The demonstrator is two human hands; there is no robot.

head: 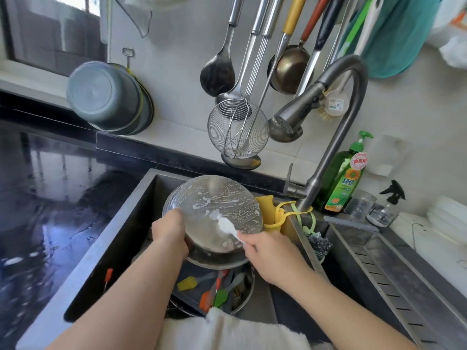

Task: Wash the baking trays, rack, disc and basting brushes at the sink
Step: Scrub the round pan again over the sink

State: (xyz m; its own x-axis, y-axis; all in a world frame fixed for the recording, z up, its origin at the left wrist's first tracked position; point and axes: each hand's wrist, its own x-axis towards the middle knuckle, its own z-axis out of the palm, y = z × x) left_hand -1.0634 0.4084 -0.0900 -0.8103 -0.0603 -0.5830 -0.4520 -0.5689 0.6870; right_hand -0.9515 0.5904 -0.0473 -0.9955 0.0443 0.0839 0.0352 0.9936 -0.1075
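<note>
My left hand (169,232) grips the left rim of a round metal disc (214,200), tilted up over the sink and streaked with white suds. My right hand (267,251) holds a white brush (227,227) whose head presses on the disc's face. Below the disc, several silicone basting brushes lie in the sink: a yellow one (185,284), an orange one (206,300) and a green one (220,298). They rest on a dark baking tray (188,298) inside a round pan (246,296). A wire rack is partly hidden underneath.
The faucet (295,114) arches over the sink's right side. A green dish soap bottle (341,178), a spray bottle (389,205) and a steel scourer (319,245) stand at the right. Ladles and a strainer (237,130) hang above. An orange-handled tool (108,275) leans at the sink's left wall. White cloth (227,332) drapes the front edge.
</note>
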